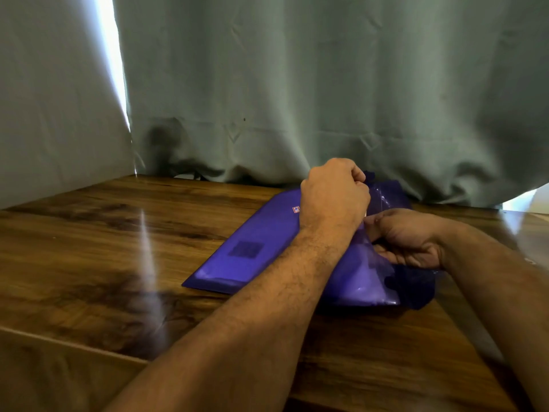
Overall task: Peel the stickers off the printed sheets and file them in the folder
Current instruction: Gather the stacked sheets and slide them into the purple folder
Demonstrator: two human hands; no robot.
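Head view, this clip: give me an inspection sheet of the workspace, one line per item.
Surface: wooden table, dark grain, glare streaks.
Job's things: purple folder lying flat near the far edge, small label on its cover; clear sleeve lifted at its right side. Stickers and printed sheets: not seen.
Clutter: nothing seen.
Grippers: left hand curled, pinching the sleeve from above; right hand curled, gripping the folder's right edge.
Cables: nothing seen.
Surroundings: grey-green curtain behind the table, bright daylight through a gap at left.
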